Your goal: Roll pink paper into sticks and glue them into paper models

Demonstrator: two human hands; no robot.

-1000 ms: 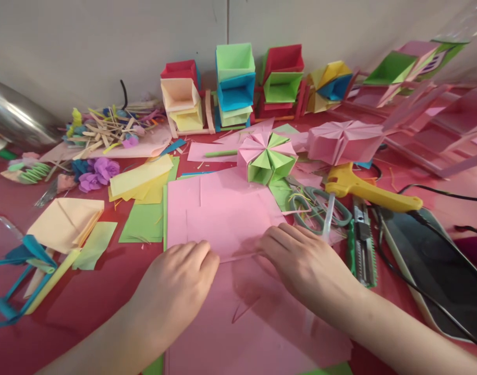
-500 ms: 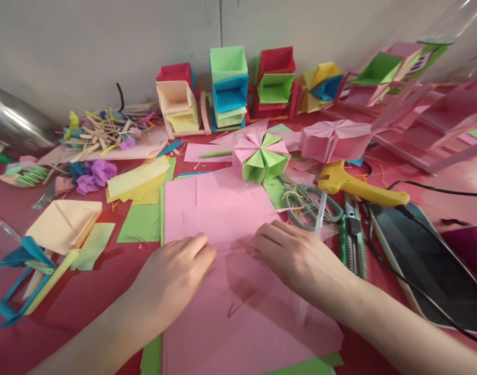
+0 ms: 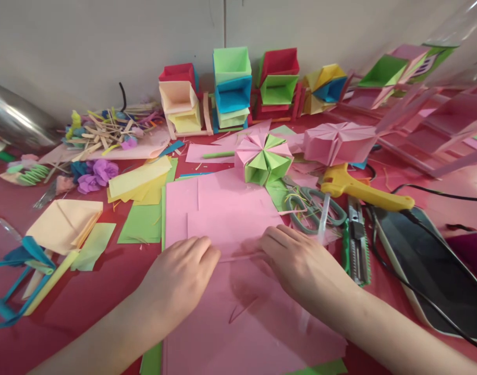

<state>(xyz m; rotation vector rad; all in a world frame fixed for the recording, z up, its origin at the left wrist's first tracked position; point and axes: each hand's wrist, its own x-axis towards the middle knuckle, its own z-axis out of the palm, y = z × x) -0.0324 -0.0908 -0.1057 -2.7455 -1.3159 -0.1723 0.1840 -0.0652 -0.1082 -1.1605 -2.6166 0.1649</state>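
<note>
Two bare hands bend over pink paper at the centre of the frame, the left hand (image 3: 187, 265) and the right hand (image 3: 295, 260) set well apart with knuckles up and fingers curled down. Their fingertips are hidden, so whether either pinches or merely presses cannot be told. Between them, a narrow pink paper edge (image 3: 238, 258), folded or rolled, runs across smooth, matte pink paper sheets (image 3: 230, 221) that reach to the bottom of the frame.

The edge should prove light and pliant, quick to crease or spring loose under uneven pressure; it is probably best taken near both ends with flat, gentle fingertips. The sheets look thin, dry and only slightly stiff, and might slide over one another.

Above them, a pleated pink-and-green paper wheel (image 3: 264, 156) shows crisp wedge folds. Open-mouthed, stacked folded-paper boxes (image 3: 232, 94) in green and blue stand at upper centre. To the right of centre lie grey-handled scissors (image 3: 310, 207), a hard yellow plastic glue gun (image 3: 363, 190) and a green-edged utility knife (image 3: 356, 239). Crinkled purple paper flowers (image 3: 97, 175) sit at left, below a jumbled pile of flat wooden sticks (image 3: 101, 130), on a glossy red tabletop (image 3: 85, 291).
</note>
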